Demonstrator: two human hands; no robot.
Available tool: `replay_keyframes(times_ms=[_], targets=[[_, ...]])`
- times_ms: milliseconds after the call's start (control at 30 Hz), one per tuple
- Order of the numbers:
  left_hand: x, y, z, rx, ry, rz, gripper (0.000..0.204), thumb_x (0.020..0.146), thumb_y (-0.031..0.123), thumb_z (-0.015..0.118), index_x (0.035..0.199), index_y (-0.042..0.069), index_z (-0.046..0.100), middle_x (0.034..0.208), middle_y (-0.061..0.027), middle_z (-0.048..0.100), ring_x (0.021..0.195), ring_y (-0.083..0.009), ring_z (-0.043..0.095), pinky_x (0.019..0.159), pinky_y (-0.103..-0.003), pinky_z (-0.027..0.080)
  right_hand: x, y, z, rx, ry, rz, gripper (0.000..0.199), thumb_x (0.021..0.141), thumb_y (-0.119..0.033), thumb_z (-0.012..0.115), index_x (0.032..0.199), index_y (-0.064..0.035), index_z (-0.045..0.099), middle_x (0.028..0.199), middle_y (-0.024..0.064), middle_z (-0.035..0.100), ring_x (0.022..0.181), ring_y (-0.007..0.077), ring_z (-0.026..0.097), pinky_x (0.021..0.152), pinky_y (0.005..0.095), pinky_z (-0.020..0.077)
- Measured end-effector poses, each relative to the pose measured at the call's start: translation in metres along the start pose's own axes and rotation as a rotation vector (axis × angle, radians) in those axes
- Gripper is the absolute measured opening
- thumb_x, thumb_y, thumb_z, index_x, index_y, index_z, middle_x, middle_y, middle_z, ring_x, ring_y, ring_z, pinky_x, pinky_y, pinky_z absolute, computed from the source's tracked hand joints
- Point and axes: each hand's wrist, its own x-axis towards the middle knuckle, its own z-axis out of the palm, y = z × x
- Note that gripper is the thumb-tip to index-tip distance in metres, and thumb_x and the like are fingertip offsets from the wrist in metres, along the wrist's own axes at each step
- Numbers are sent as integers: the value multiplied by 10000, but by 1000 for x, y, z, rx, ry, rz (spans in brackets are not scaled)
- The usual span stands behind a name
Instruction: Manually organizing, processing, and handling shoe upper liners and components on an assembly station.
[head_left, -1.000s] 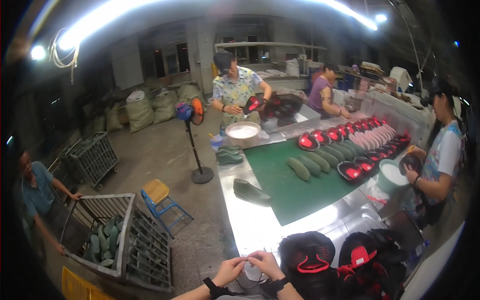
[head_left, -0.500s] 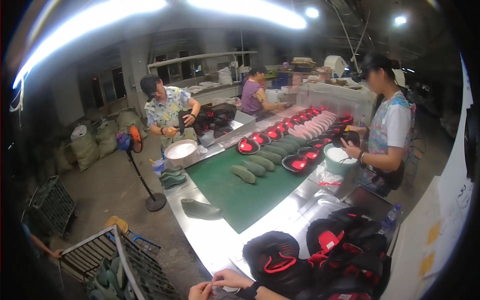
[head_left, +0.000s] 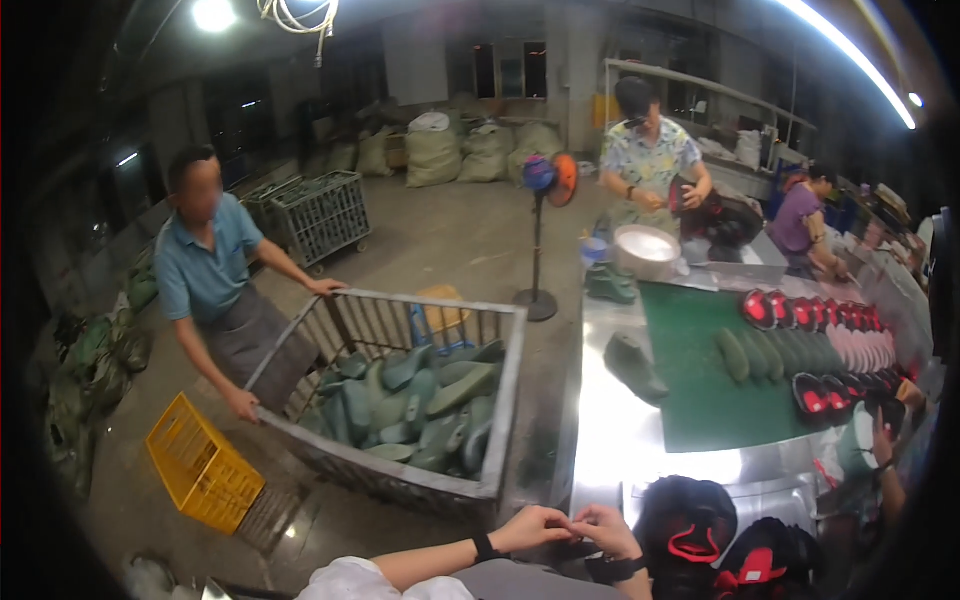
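Note:
My left hand [head_left: 532, 527] and my right hand [head_left: 606, 530] meet in front of me at the near edge of the metal table [head_left: 600, 455]. Fingertips of both are pressed together in a pinch; anything between them is too small to make out. Just right of them lie black shoe uppers with red trim [head_left: 690, 530], piled on the table. A dark green shoe last [head_left: 633, 367] lies farther up the metal strip, beside the green belt [head_left: 690, 400].
Left of the table stands a grey barred cart [head_left: 515, 400] full of green shoe lasts [head_left: 410, 400], gripped by a person in a blue shirt [head_left: 215, 260]. Beyond are a yellow crate [head_left: 205, 475], a standing fan [head_left: 540, 230] and a person at the table [head_left: 650, 150].
The view has swung left, bringing the cart and the person holding it fully into sight. My hands remain together, fingers pinched.

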Motion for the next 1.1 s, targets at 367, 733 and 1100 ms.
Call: replay_keyframes(times_ms=[367, 733, 1100], targets=[[-23, 17, -31, 141, -2, -14, 203, 788, 196, 614, 905, 30, 616, 730, -61, 614, 639, -127, 559, 602, -257, 438, 10, 3, 37, 170, -34, 98, 111, 804, -51, 591, 762, 14, 511, 601, 65, 564, 520, 130, 562, 502, 253, 486], [-48, 12, -70, -260, -16, -89, 123, 835, 113, 566, 892, 7, 590, 771, -24, 599, 676, -76, 552, 596, -204, 444, 16, 5, 78, 274, -133, 140, 205, 883, -173, 500, 1036, -39, 525, 642, -15, 515, 529, 66, 480, 482, 189, 390], [-89, -42, -285, -623, 1305, 236, 59, 885, 99, 478, 831, 86, 456, 674, -17, 511, 489, -67, 439, 432, -161, 352, -9, -52, 56, -474, 479, 59, 157, 806, -113, 551, 727, -11, 640, 550, -27, 506, 469, 35, 419, 434, 185, 327]])
